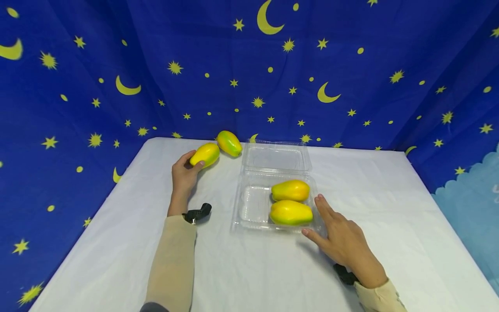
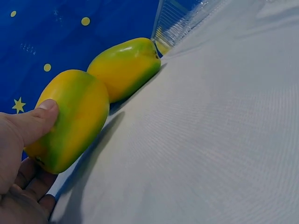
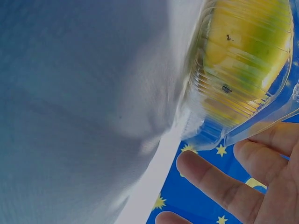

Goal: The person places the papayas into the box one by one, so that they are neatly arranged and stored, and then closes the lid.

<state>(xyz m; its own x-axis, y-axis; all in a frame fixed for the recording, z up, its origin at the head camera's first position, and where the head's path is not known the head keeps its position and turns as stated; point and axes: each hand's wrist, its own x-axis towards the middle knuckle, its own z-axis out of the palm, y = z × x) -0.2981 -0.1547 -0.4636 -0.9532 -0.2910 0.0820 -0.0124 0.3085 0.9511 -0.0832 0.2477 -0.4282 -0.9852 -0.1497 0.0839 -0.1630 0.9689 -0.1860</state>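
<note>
My left hand (image 1: 184,174) grips a yellow-green papaya (image 1: 206,154) at the back left of the table, thumb on one side and fingers beneath it. Just behind it lies a second papaya (image 1: 229,143), which the left wrist view also shows close by. In the middle, a clear plastic clamshell box (image 1: 255,203) lies with its lid folded back. Two papayas, a rear one (image 1: 290,190) and a front one (image 1: 291,212), lie side by side in the right part of its base. With fingers extended, my right hand (image 1: 345,238) is beside the box's right edge; contact is unclear.
A white cloth (image 1: 390,208) covers the table. Behind it hangs a blue curtain (image 1: 218,47) with yellow moons and stars, which also runs along the left and right sides. The box's raised lid (image 1: 277,157) reaches toward the table's back edge.
</note>
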